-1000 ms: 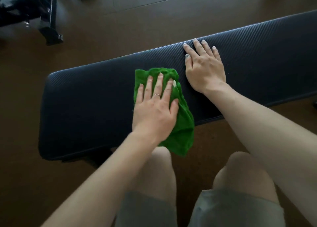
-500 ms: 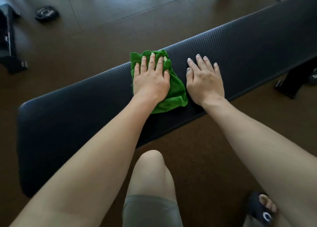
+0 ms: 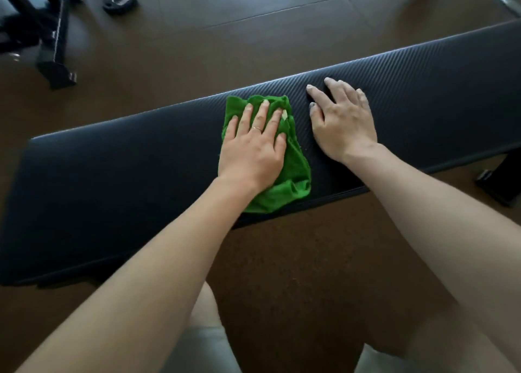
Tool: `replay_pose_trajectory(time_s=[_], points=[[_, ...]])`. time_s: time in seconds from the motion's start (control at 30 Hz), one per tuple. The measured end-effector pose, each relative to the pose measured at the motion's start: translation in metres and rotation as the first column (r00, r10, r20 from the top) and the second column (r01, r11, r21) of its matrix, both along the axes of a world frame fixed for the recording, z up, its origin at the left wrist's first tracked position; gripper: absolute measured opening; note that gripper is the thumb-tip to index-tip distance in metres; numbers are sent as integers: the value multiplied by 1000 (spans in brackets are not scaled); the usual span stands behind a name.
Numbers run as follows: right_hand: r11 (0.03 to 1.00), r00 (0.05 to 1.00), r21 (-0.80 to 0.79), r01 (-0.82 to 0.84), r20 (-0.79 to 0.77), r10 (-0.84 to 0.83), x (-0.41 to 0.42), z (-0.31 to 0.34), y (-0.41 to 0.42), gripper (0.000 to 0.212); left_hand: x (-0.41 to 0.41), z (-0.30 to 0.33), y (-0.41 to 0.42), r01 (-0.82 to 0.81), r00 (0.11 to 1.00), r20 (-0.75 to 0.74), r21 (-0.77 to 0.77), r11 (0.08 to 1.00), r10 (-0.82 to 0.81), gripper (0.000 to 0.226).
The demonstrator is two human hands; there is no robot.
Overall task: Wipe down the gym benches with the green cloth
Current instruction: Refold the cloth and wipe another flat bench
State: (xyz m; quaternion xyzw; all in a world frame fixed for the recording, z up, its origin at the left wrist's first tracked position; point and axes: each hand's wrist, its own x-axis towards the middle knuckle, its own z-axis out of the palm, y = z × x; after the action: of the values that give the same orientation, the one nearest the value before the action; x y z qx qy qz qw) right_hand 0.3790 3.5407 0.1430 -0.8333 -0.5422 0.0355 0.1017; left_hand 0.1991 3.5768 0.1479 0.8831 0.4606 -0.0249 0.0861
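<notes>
A long dark padded gym bench (image 3: 118, 175) runs across the view from lower left to upper right. A crumpled green cloth (image 3: 296, 172) lies on its middle, reaching from the far edge to the near edge. My left hand (image 3: 253, 149) presses flat on the cloth, fingers spread, a ring on one finger. Just to the right of the cloth, my right hand (image 3: 342, 118) rests on the bare pad with fingers slightly bent, holding nothing.
Brown floor surrounds the bench. A black equipment frame (image 3: 53, 37) stands at the upper left, with a small black weight plate (image 3: 119, 1) on the floor beside it. A bench foot (image 3: 504, 178) shows at the right edge. My knees are below.
My left hand pushed the cloth from the near edge toward the far edge, then slid it back a little. My right hand stayed on the pad. The view has shifted.
</notes>
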Motion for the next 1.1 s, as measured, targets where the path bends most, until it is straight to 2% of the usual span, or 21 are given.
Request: replay_pose_trajectory(time_s=[0.13,0.27,0.43,0.57,0.63,0.7,0.77,0.87,1.0,1.1], points=[[998,998,63,-20,-56,23,3,-8,3,54,35,2,34,-137,991,10,5,991,137,58],[995,994,82,-60,-82,66,9,-9,-5,56,30,2,-15,-200,980,14,18,980,200,61],[995,994,49,-92,-60,95,7,-4,-7,57,2,-9,-105,-199,980,64,182,963,190,59],[993,992,60,-103,-70,108,10,-5,-5,57,-14,-12,-101,-102,992,95,279,955,78,51],[992,991,56,-112,-66,116,11,-6,-3,57,-36,-13,-96,-115,991,107,307,945,86,49],[993,992,32,-114,-58,115,10,-7,-4,59,-62,-13,-96,-233,970,139,298,925,200,49],[994,993,10,-112,-23,113,7,-8,-3,60,-67,-12,-99,-404,914,167,265,876,371,50],[992,992,-26,-126,9,126,2,-6,-2,63,-28,-9,-102,-562,827,179,249,789,533,55],[990,990,-29,-136,28,137,3,-8,1,63,37,-11,-104,-453,891,146,220,864,430,58],[984,986,-58,-169,1,169,6,-7,-2,62,39,-9,-103,-377,924,121,149,914,362,59]])
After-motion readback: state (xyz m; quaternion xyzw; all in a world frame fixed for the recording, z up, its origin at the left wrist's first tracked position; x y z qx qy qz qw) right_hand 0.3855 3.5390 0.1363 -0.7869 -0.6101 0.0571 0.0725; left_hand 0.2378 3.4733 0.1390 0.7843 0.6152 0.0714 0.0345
